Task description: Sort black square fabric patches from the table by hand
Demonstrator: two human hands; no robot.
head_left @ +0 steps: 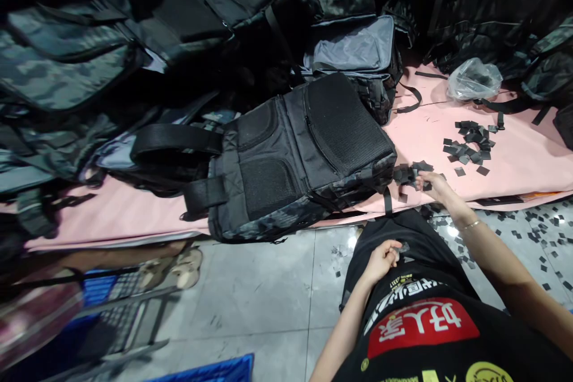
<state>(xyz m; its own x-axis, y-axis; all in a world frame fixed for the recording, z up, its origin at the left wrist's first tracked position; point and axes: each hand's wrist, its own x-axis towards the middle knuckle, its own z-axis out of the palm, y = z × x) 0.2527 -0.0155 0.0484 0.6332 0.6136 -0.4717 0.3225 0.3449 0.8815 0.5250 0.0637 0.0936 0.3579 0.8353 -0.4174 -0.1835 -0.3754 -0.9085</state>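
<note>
My left hand [382, 261] is held over my lap with its fingers closed. A small dark square piece [404, 248] sticks out at its fingertips. At the table's near edge, my right hand [434, 184] pinches at a small pile of black square pieces [406, 174], just right of the backpack. Which piece its fingertips hold is partly hidden. The black backpack [293, 149] lies flat, mesh back panel up, on the pink-covered table [416, 125]. Farther right on the cover lies another heap of black squares [470, 146].
An open backpack with grey lining [353, 51] stands behind. Dark camouflage bags [71, 59] crowd the back and left. A clear plastic bag [474, 79] sits at the right. Black squares litter the tiled floor [264, 292]. At lower left are a blue crate [210, 370] and another person's arm.
</note>
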